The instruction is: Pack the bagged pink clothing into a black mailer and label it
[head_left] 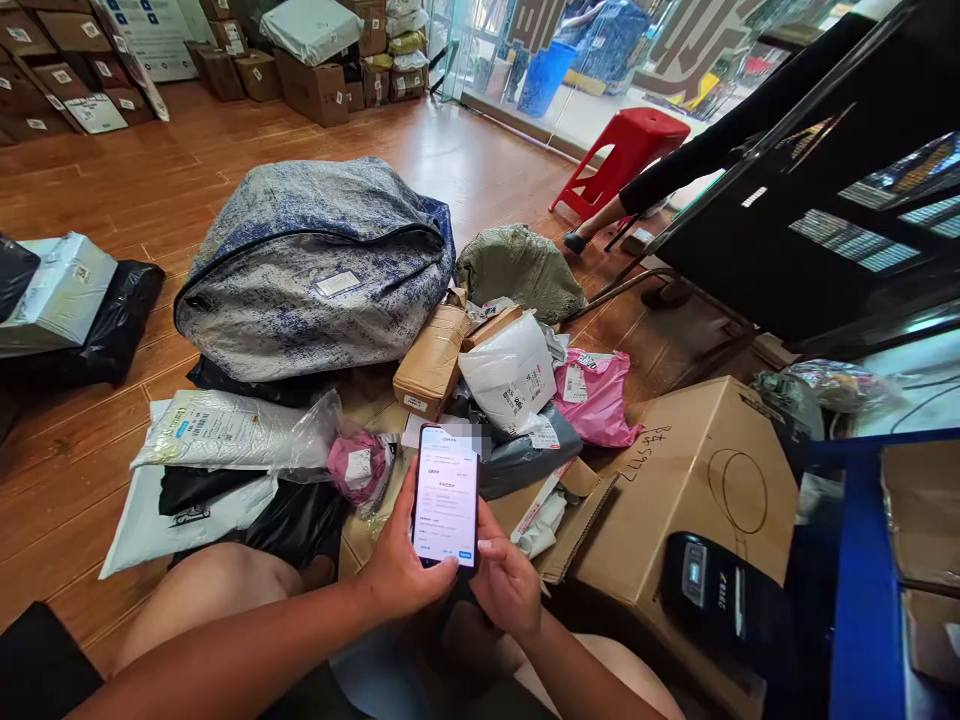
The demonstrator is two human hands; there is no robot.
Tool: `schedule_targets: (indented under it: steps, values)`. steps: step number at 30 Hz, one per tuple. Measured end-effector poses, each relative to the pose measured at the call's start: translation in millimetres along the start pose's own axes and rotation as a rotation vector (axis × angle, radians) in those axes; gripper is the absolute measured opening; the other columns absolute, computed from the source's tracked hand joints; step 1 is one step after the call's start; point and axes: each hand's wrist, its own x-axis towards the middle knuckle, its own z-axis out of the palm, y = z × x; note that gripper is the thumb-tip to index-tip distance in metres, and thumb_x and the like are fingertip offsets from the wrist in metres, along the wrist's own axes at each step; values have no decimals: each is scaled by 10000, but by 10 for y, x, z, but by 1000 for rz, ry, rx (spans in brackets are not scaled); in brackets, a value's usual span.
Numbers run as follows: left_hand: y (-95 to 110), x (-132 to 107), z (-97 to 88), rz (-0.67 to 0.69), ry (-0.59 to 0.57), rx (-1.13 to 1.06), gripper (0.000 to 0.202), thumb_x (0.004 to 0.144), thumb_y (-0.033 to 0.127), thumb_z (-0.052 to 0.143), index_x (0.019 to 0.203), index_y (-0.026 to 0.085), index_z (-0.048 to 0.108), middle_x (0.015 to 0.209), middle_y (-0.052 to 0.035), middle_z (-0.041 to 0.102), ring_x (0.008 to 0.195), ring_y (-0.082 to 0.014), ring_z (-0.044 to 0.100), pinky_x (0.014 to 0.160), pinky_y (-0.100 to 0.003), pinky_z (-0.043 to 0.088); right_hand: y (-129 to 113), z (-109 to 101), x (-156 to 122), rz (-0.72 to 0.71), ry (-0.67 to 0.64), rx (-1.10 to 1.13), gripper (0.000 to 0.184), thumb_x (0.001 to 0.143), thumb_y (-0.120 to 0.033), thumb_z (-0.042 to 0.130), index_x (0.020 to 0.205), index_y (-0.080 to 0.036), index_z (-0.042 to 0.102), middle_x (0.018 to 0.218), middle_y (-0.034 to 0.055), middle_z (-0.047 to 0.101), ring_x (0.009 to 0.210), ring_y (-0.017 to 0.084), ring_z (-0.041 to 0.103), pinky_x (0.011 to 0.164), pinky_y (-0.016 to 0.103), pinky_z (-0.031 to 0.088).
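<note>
A smartphone (446,500) with a lit white page of text is held upright over my lap. My left hand (405,560) wraps round its left side, and the thumb rests low on the screen near a blue button. Along the right edge, my right hand (506,580) also grips it, fingers curled behind. Just beyond the phone lie a brown box (431,360), a white parcel (514,375), a pink parcel (596,398) and a dark grey parcel (532,450). To the left are a white mailer (217,430) and a clear bag with a pink bundle (360,465).
A large blue-grey sack (315,270) stands ahead. On my right, a black label printer (712,590) sits against a big carton (675,480). A red stool (622,160) and a seated person's leg (675,170) are farther back. Stacked boxes (315,90) line the far wall.
</note>
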Motion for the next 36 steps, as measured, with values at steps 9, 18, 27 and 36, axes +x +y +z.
schedule_targets:
  steps: [9,18,27,36]
  values:
    - [-38,18,18,-42,66,123,1110,598,165,719,1519,170,101,1446,-178,450,1242,-330,520,1039,-458,431,30,-6,3,-9,-40,-49,593,679,-289,524,1269,-234,537,1278,41,615,1284,271,461,1097,462,321]
    - [-51,32,23,-33,22,20,1091,588,85,662,1519,198,104,1480,-150,415,1303,-311,464,1068,-447,412,18,-13,32,-16,-34,-29,564,682,-266,515,1244,-235,555,1246,35,641,1279,277,470,1090,477,336]
    - [-26,25,20,-42,73,92,1058,602,132,681,1514,166,146,1371,-158,542,1156,-314,593,960,-439,507,19,-20,28,-14,-37,-61,593,677,-274,509,1267,-225,527,1280,52,616,1286,281,461,1093,492,331]
    - [-16,22,21,-38,85,122,1055,600,125,698,1513,173,172,1384,-154,530,1179,-326,573,997,-443,475,16,-15,32,-23,-58,-28,572,678,-252,515,1249,-235,548,1265,43,626,1286,278,459,1096,491,320]
